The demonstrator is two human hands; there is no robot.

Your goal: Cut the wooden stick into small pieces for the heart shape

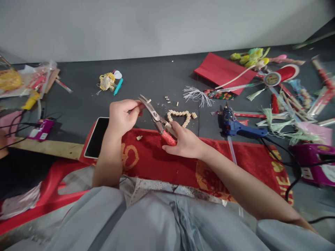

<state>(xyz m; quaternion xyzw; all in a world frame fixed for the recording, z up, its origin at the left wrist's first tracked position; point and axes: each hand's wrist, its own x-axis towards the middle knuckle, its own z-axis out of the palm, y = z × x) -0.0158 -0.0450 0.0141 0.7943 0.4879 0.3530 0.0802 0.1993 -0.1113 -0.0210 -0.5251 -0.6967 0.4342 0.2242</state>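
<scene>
My right hand [183,139] is wrapped around the red-taped handles of a pair of shears [157,120], whose metal blades point up and left. At the blades, my left hand [124,115] is closed in a pinch. The end of a thin pale stick [149,101] pokes out on the blades' far side; my left fingers seem to grip its other part, mostly hidden. Just beyond my right hand lies a heart-shaped outline of small pale pieces [187,120]. Several cut bits [169,102] are scattered behind it, and a few more [139,138] rest by the red towel [157,164].
A phone [97,137] lies left of my left forearm. To the right are a blue glue gun [235,125] with a cable, a red sheet [222,71], a red ribbon spool [281,75] and a purple box [314,164]. Another person's arm [3,141] shows at far left.
</scene>
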